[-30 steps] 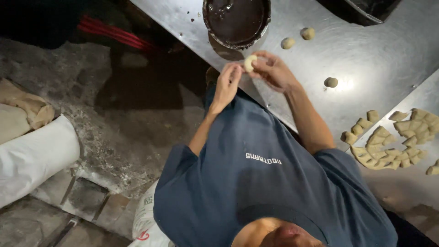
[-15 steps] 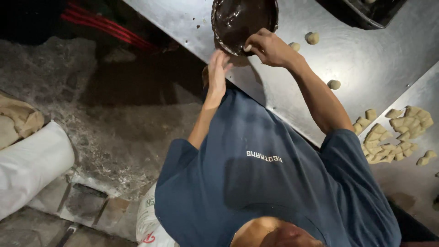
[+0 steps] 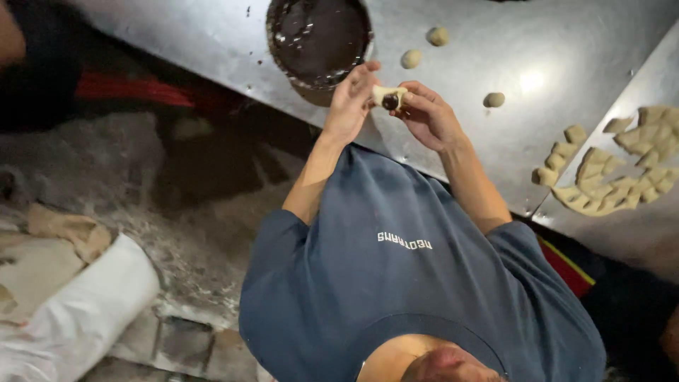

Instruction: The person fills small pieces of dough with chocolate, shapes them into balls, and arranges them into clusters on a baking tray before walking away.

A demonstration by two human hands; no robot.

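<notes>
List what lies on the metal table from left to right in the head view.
Bowl of dark filling → filled dough piece held in both hands → dough ball → dough ball → dough ball → cluster of shaped dough pieces.

Steel worktop (glare spot), dusty stone floor, white sack

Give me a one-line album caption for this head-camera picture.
Both hands, left hand and right hand, pinch a dough piece with dark filling beside a bowl of dark paste.
</notes>
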